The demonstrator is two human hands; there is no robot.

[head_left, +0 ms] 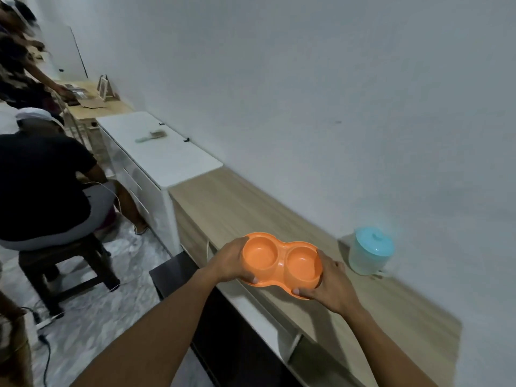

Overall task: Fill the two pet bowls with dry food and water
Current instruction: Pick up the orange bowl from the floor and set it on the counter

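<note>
An orange double pet bowl (282,262) with two round, empty wells is held over the front edge of a long wooden cabinet top (251,208). My left hand (231,261) grips its left end, thumb on the near rim. My right hand (331,286) grips its right end in the same way. A clear plastic jug with a light blue lid (370,251) stands on the cabinet top against the wall, just right of the bowl.
A white drawer unit (159,155) adjoins the cabinet on the left, with a brush on top. A person in a dark shirt sits on a dark stool (69,269) at the left. Cables and a power strip (44,322) lie on the floor.
</note>
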